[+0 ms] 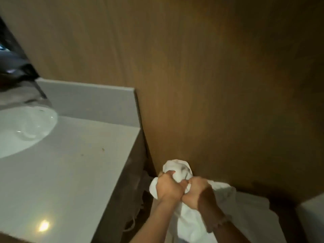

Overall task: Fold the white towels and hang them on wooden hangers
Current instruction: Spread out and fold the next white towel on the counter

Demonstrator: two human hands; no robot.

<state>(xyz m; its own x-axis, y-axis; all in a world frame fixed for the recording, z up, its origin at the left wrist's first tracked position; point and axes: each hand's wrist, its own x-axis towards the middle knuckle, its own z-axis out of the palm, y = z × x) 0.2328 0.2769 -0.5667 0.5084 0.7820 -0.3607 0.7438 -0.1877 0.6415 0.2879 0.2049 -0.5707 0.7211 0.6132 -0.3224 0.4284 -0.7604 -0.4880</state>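
Both hands (pixel 182 190) grip bunched towel (pixel 177 171); hanger unseen.

Both hands sit low centre, fists side by side and touching. Left hand (pixel 168 187) has fingers curled tight round the bunched towel (pixel 177 168). Right hand (pixel 196 192) grips the same bunch just beside it. Forearms come up from the bottom edge and converge at the wrists. Left forearm bare, right one in shadow.

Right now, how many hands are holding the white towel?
2. The left hand grips the bunched white towel, nearer the counter; the right hand grips it close beside.
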